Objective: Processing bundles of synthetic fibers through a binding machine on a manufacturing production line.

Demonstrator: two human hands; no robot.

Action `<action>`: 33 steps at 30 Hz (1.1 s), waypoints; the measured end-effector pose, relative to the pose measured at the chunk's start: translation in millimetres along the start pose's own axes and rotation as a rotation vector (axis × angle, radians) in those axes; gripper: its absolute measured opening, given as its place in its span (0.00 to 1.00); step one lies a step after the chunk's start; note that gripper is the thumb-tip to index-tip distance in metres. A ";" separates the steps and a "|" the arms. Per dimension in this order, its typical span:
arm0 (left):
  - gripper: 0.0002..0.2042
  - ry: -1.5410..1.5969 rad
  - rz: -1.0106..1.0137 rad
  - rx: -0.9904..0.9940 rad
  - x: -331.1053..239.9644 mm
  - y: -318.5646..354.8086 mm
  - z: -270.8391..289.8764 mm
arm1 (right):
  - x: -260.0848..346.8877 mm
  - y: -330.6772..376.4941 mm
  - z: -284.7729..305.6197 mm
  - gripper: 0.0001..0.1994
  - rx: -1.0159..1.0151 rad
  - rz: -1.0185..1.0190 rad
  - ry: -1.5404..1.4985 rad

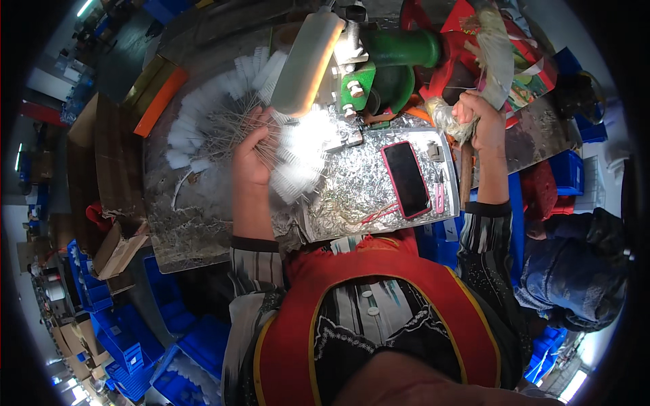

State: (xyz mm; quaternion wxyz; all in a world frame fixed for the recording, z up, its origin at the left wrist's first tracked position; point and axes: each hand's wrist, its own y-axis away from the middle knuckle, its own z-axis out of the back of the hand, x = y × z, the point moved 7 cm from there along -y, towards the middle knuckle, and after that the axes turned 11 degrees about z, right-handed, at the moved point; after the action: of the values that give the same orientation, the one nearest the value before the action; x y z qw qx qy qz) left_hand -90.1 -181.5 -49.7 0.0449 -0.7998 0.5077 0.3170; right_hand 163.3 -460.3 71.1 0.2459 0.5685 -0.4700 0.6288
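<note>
My left hand (253,157) is closed around the thin wire stems of several white-bristled brushes (186,132). Their bristle ends fan out to the left, above and to the right of the hand, over the worktable. At the right, my right hand (482,120) is closed on a pale, fibrous bundle (447,118). A frayed, whitish strip (497,57) rises above that hand, and a wooden stick (466,174) shows below it. Whether these are one piece I cannot tell.
A lit lamp (308,64) hangs over the middle, beside a green machine (399,51). A phone in a red case (406,179) and a pink-handled tool (439,193) lie on a foil-covered board (338,213). Cardboard boxes (105,162) stand left; blue bins (196,345) are below.
</note>
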 end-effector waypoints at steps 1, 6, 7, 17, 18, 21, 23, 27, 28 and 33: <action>0.21 0.019 -0.064 -0.017 1.7 0.8 1.9 | 3.2 -2.4 -1.2 0.14 0.029 -0.019 0.003; 0.21 -0.008 -0.157 0.005 6.7 2.2 -6.4 | 14.3 -11.8 5.5 0.15 0.110 -0.096 0.047; 0.22 -0.037 -0.155 0.004 7.5 -0.5 -7.1 | 15.4 -13.1 5.0 0.15 0.138 -0.123 0.059; 0.22 -0.073 -0.141 0.074 6.8 -9.6 -12.3 | 25.1 -19.6 1.6 0.15 0.182 -0.151 0.063; 0.22 -0.074 -0.142 0.072 6.1 -8.8 -14.1 | 24.0 -19.4 2.7 0.14 0.178 -0.144 0.043; 0.21 -0.102 -0.152 0.009 2.9 -4.8 -19.4 | 18.1 -18.0 3.5 0.13 0.156 -0.067 -0.009; 0.21 -0.120 -0.181 -0.015 1.6 -4.4 -20.4 | 1.0 -10.7 5.4 0.12 0.129 0.005 -0.036; 0.22 -0.095 -0.174 0.012 3.4 -9.4 -18.4 | -34.1 7.0 5.1 0.10 0.063 0.419 -0.056; 0.22 -0.098 -0.174 0.013 3.4 -9.5 -19.0 | -36.4 5.9 -0.8 0.14 0.134 0.437 -0.067; 0.24 0.013 -0.187 0.030 2.9 -6.6 -2.0 | -16.6 1.3 7.6 0.14 0.030 0.152 -0.050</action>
State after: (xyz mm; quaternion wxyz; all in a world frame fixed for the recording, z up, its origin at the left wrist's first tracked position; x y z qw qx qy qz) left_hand -82.8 -181.3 -51.3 0.0830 -0.8449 0.4360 0.2986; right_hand 169.8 -463.7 54.3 0.1772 0.5501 -0.5086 0.6383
